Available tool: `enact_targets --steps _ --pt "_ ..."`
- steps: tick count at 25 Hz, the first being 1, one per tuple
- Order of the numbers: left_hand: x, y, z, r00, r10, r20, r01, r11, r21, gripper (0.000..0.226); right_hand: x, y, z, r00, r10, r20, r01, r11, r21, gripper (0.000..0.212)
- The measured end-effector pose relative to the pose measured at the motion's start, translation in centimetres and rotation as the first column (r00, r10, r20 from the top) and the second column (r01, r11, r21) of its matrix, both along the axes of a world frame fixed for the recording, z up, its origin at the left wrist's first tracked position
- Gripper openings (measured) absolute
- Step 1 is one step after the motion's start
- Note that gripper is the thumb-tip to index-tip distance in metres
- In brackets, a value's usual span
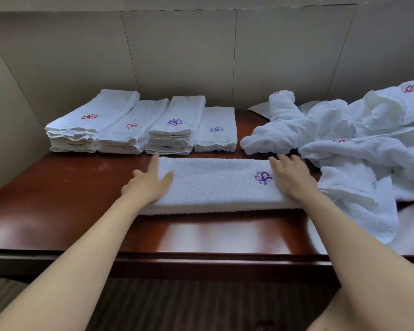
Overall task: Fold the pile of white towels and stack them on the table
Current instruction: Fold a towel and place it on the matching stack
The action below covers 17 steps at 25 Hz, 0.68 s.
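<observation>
Wooden table (58, 199), folded towel (213, 185) under both hands

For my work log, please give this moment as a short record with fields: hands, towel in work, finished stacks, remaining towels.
left hand: flat on the left end of the folded strip
right hand: flat on its right end
folded strip: long white towel, purple emblem, on the table
finished stacks: four, at the back left
unfolded pile: at the right
</observation>
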<state>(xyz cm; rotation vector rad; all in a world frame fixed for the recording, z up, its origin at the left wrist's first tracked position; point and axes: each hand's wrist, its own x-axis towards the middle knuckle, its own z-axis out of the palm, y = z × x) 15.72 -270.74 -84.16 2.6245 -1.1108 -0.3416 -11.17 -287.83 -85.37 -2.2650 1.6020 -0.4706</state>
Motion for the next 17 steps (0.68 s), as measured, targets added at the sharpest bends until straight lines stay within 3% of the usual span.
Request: enact_targets --steps 2,3,6,11,17 --pt "1.6 0.0 0.2 0.960 0.078 -0.268 -0.130 0.975 -0.183 0.079 -1.0 -0.2 0.6 0.985 -0.144 0.098 0.144 0.990 0.009 0.050" --pt "2.1 0.0 0.3 0.940 0.097 -0.328 -0.168 0.966 -0.198 0.077 -1.4 -0.2 0.8 0.978 -0.173 0.117 0.171 0.985 0.026 0.044" --pt "2.4 -0.2 0.0 0.967 0.088 -0.238 -0.123 0.983 -0.133 0.069 -1.8 -0.1 1.3 0.967 -0.160 0.201 0.158 0.987 0.025 0.038" --pt "2.3 -0.7 -0.4 0.991 0.067 -0.117 -0.078 0.993 -0.091 0.072 -1.6 0.1 1.5 0.950 -0.123 0.288 0.105 0.992 0.076 0.052" --pt "2.1 -0.8 -0.5 0.993 0.075 -0.090 -0.082 0.994 -0.067 0.072 -2.0 0.0 1.9 0.821 -0.148 0.551 0.097 0.988 0.120 0.055"
